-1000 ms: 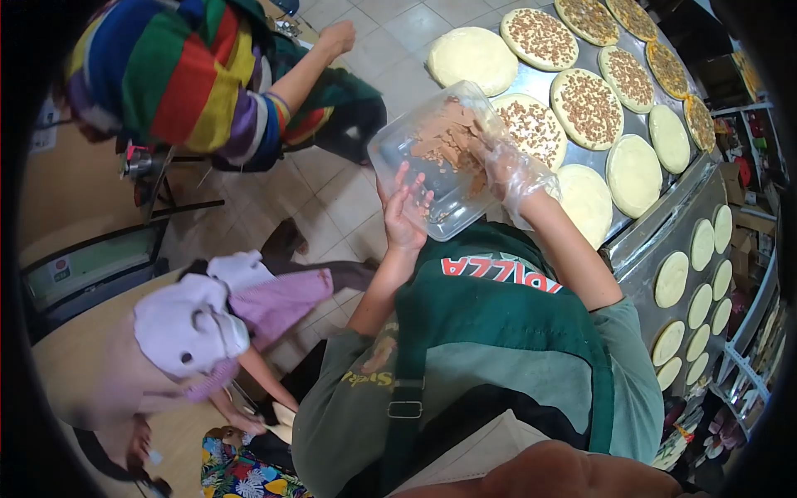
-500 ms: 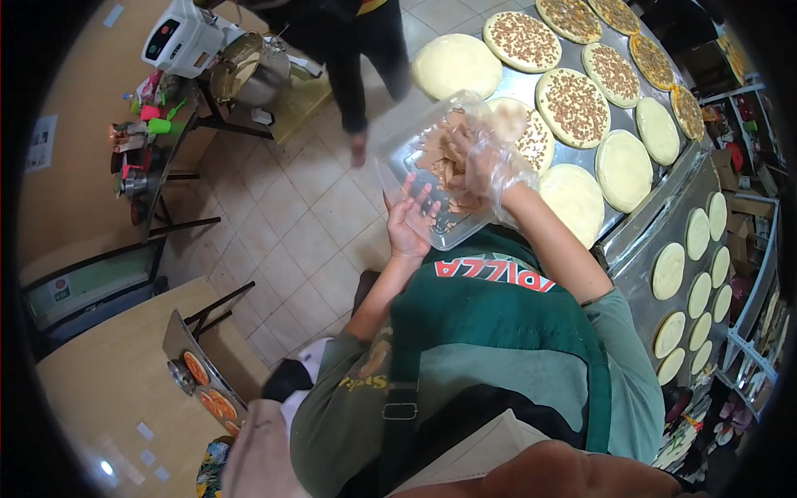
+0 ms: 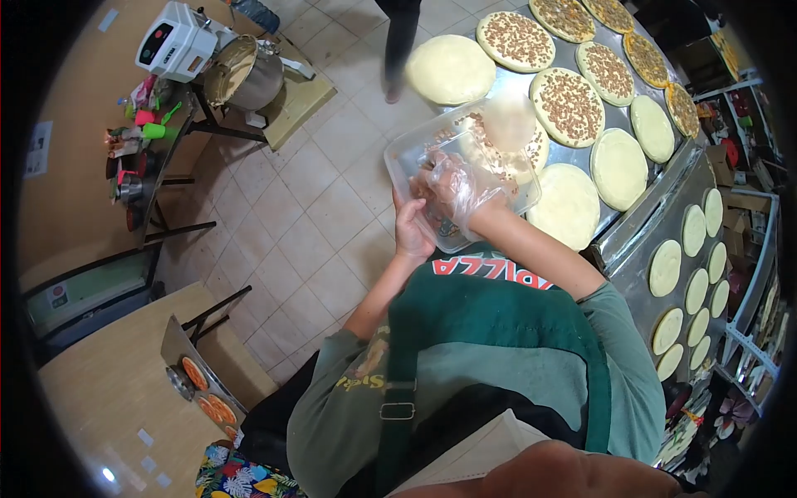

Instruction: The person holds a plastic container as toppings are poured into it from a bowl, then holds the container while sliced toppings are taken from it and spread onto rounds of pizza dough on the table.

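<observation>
My left hand holds a clear plastic container from below and at its near left side, fingers wrapped on the wall. Inside the container, my right hand wears a clear plastic glove; its fingers are curled down among brown pieces, and the glove and blur hide what they grip. Beyond the container's right side lies a dough round with brown bits, partly seen through the plastic. A plain dough round is just right of the container, and another plain round lies above it.
Topped rounds and plain ones cover the metal table at right. Smaller rounds lie on a nearer metal surface. A mixer with a metal bowl stands upper left. A person's leg shows at top. Red-topped rounds sit lower left.
My gloved right hand has moved left and deeper into the container. The person in bright stripes has gone out of view except a leg, and the one in the white cap is out of sight.
</observation>
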`<state>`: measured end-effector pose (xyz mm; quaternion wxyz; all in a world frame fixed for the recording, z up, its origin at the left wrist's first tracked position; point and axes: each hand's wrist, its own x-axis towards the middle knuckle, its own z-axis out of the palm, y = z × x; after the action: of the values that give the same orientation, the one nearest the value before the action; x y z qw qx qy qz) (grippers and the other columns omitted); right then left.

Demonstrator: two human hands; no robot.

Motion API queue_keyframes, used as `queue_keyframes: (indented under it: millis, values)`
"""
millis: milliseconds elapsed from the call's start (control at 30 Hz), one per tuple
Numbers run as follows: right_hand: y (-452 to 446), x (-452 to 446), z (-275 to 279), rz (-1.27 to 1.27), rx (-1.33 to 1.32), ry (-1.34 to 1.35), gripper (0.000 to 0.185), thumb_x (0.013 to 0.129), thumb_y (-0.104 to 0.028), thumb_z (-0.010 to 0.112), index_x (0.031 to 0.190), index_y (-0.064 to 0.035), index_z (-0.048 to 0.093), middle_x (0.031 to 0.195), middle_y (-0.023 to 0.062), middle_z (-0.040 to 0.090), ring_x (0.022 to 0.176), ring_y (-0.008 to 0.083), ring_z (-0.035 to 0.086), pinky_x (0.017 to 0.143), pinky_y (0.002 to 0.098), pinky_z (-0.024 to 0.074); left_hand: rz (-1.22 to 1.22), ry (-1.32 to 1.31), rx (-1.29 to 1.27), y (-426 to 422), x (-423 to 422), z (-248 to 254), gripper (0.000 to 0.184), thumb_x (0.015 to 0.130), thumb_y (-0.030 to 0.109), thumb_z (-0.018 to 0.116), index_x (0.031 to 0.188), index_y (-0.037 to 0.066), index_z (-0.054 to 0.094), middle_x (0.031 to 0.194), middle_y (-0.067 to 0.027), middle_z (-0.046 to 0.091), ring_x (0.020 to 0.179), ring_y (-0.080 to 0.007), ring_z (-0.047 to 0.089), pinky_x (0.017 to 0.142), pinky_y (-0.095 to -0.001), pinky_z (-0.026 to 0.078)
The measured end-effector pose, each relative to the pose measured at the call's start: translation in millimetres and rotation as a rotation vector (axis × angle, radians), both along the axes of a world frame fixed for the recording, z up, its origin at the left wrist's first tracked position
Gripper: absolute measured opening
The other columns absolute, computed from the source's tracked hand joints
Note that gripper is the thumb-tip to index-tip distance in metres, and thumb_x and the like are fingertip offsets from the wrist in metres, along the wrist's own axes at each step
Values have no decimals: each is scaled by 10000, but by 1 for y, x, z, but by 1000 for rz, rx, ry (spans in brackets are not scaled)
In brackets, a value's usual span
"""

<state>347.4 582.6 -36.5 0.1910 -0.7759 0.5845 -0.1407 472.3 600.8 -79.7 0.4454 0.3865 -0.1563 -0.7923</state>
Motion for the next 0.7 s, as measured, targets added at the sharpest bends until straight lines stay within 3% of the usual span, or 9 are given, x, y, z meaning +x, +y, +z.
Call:
queue_keyframes:
  millis: [67,133,167,200,267,400,500,633,700]
  values:
    - [-5,-7,10,62,26,-80,320,647,-158,607,960,-116,559,1038,163,486,922,305,503,780,356,425,1,-26,49,-2,4,-10,491,699,163,404,1179,74,354,1172,-72,411,1017,-192,425,794,-403,392]
    - [-11,-23,29,-23,274,-244,330,675,-161,594,996,-100,546,1003,176,519,886,305,523,773,339,429,-6,64,-16,-6,11,-39,527,699,150,394,1215,80,307,1199,-100,389,1096,-242,384,869,-448,352]
    - [-14,-35,24,-133,319,-145,393,653,-187,629,1015,-76,526,941,181,553,847,301,545,757,328,435,-3,65,-14,-5,9,-30,527,699,150,394,1215,80,307,1199,-100,389,1096,-242,384,869,-448,352]
    - [-15,-47,20,-131,320,-145,393,653,-187,629,1015,-76,526,941,181,553,847,301,545,757,328,435,34,105,-32,-5,6,-21,546,700,145,390,1231,83,278,1203,-108,383,1113,-264,370,895,-457,329]
    - [-15,-65,14,-17,596,145,514,599,-224,680,1052,-67,493,959,195,544,863,300,543,759,337,437,70,145,-50,-5,1,-2,566,700,140,387,1246,86,250,1207,-117,378,1130,-285,355,921,-466,306]
    - [7,-53,-16,-49,504,95,601,551,-244,717,1078,-89,471,936,193,539,891,308,528,766,350,434,121,108,-60,-5,-4,9,583,698,140,393,1255,85,227,1209,-134,371,1109,-308,373,918,-454,315]
    - [10,-36,-31,-239,419,64,532,559,-175,709,1034,-92,486,809,134,539,875,311,525,744,369,438,127,84,-50,-7,-6,-3,559,696,147,405,1231,71,262,1179,-133,399,1078,-296,405,901,-439,335]
    - [0,-28,-25,-203,405,10,465,587,-156,687,1002,-71,496,828,144,535,827,297,540,722,351,447,85,87,8,-9,-5,-26,483,698,163,421,1153,19,348,1088,-135,472,996,-267,474,859,-400,376]
    - [-10,-28,-8,-212,390,-376,399,623,-128,653,991,-55,516,854,156,547,791,278,553,693,329,452,83,82,83,-5,-7,-32,468,698,164,423,1134,5,362,1069,-136,484,978,-263,485,850,-394,383]
